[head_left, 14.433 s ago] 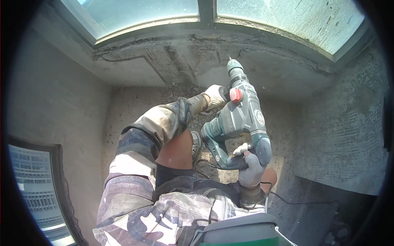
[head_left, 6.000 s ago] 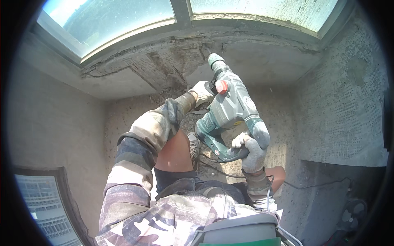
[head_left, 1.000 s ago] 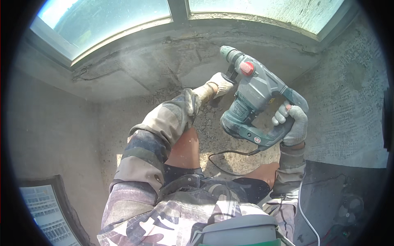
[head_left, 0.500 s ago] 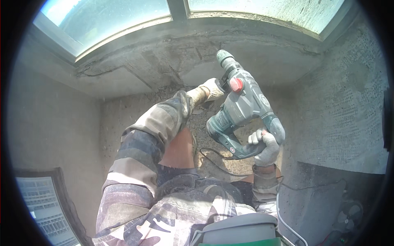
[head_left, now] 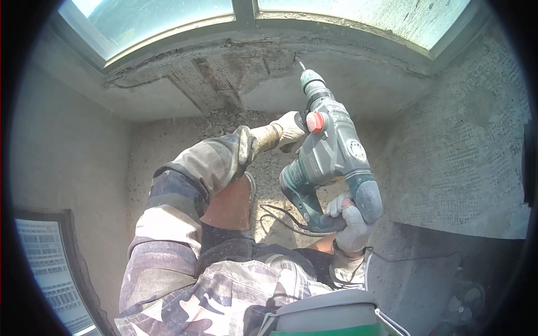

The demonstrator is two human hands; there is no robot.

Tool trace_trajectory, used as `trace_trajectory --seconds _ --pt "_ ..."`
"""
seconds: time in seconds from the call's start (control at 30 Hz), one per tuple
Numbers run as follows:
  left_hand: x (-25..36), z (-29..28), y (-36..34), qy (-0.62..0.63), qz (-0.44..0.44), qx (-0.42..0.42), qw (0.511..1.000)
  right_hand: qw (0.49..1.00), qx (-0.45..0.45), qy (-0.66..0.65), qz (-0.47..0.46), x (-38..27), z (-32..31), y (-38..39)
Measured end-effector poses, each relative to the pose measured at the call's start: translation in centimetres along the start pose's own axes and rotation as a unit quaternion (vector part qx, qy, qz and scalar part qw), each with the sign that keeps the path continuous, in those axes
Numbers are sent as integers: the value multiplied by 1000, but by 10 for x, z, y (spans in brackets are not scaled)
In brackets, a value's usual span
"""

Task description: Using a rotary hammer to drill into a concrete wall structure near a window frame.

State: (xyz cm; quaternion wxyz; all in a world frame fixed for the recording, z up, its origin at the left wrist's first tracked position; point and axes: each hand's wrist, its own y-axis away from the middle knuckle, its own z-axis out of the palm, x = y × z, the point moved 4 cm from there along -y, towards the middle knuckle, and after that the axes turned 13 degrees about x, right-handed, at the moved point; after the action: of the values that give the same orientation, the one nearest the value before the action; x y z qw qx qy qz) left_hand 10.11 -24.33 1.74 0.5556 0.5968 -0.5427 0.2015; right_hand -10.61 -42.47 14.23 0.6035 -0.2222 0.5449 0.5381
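Observation:
A dusty grey-green rotary hammer drill with a red knob slants across the middle of the view. My gloved left hand is closed round its side handle near the front. At the back, my gloved right hand wraps the rear grip, with a bare fingertip showing through the glove. From the chuck a thin drill bit points at the rough mortar wall below the window. Its tip meets or nearly meets a dark spot; contact is hard to tell.
Window panes run along the top above broken plaster. Rubble lies at the wall's foot. A black cable loops between my legs. A fan stands at lower right, a grey-and-green container at my front.
The drill has turned a little more upright, its rear end lower and slightly left. The bit now shows ahead of the chuck. Both hands keep their hold.

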Motion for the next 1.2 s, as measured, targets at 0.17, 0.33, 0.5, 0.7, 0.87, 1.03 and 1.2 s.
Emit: trace_trajectory --seconds 0.17,0.33,0.5,0.7,0.87,1.03,1.2 --pt "-9 -10 -23 37 72 2 997 999 5 21 -42 19 4 -12" --pt "-27 -20 -50 -16 86 -14 996 998 -19 10 -52 47 15 -12" --pt "-47 -16 -59 373 -212 9 903 941 -5 248 -231 77 13 -17" --pt "-58 -23 -88 156 -6 -92 983 979 16 143 -142 100 11 -29" --pt "-24 -25 -69 -306 234 -4 923 996 -5 -94 -2 63 9 -40" --pt "19 -30 -43 -199 136 24 970 977 1 -184 107 36 11 -58" --pt "29 -25 -39 -137 123 -9 983 980 -47 -180 71 24 4 -73"
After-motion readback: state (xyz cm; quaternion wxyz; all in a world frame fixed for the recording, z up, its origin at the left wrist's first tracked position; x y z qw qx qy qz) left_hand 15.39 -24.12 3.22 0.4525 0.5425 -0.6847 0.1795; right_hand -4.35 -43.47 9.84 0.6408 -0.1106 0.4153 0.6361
